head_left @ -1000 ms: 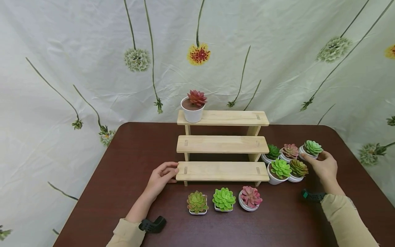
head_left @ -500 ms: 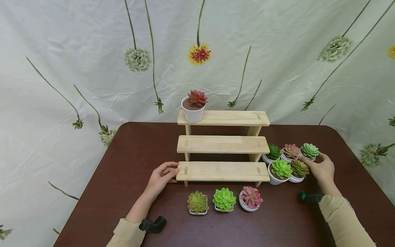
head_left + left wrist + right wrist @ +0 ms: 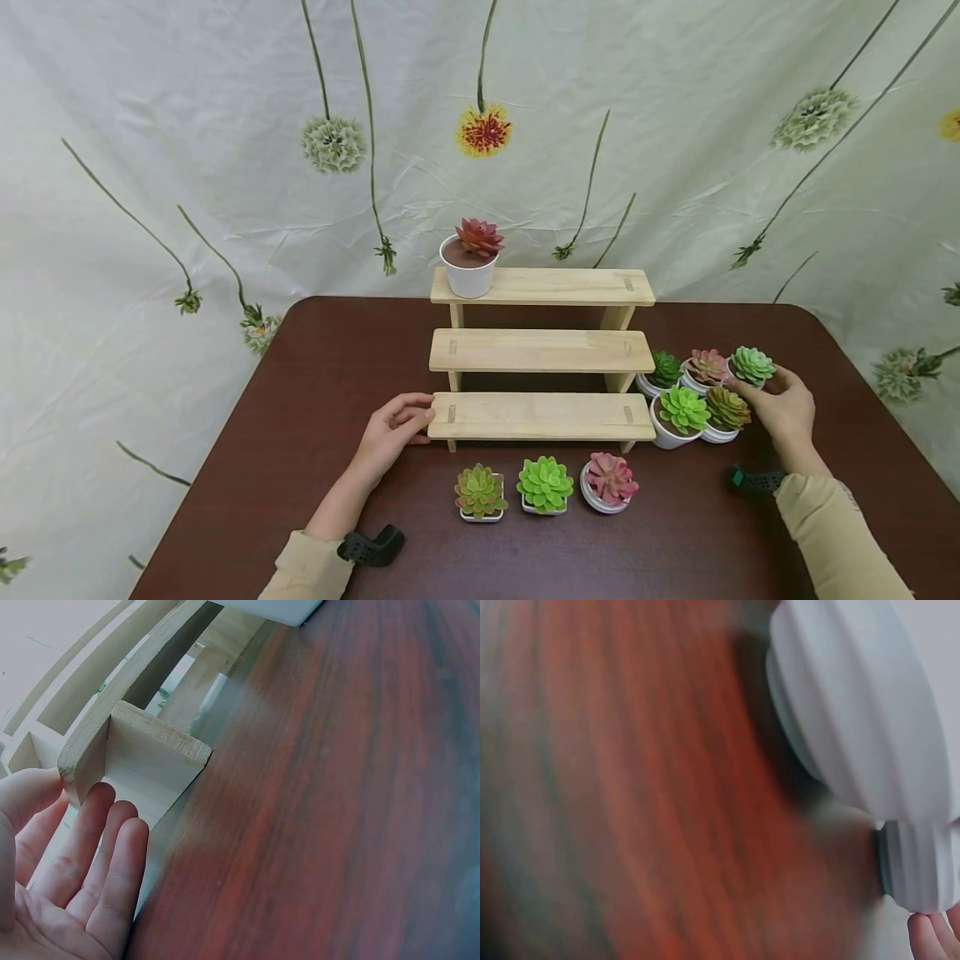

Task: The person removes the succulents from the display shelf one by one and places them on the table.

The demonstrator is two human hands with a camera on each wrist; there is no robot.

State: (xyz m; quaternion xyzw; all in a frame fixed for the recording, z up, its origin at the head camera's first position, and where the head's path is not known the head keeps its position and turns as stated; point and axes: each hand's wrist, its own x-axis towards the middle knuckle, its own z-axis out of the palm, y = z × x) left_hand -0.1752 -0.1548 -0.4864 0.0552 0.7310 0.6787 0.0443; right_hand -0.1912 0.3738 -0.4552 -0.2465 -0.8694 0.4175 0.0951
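A three-step wooden shelf stand point(image 3: 540, 414) stands on the table. At the left end of its lowest step, my left hand point(image 3: 392, 427) holds the board's corner; in the left wrist view the thumb lies at the board's end point(image 3: 82, 761) and the other fingers are beside it. On the right, my right hand point(image 3: 783, 410) grips a pale green potted succulent point(image 3: 752, 365) by its white pot, the thumb on the near side. Its other fingers are largely hidden in the head view. In the right wrist view, fingertips point(image 3: 930, 937) touch a ribbed white pot point(image 3: 921, 870).
Beside the stand cluster a dark green succulent point(image 3: 664, 368), a pink one point(image 3: 707, 367), a bright green one point(image 3: 682, 411) and a brownish one point(image 3: 726, 408). In front sit three more succulents point(image 3: 545, 483). A red succulent point(image 3: 480, 238) stands on the top step.
My right hand has moved slightly left and down with the pale green succulent, bringing it closer to the cluster, then stays nearly still. My left hand has not moved.
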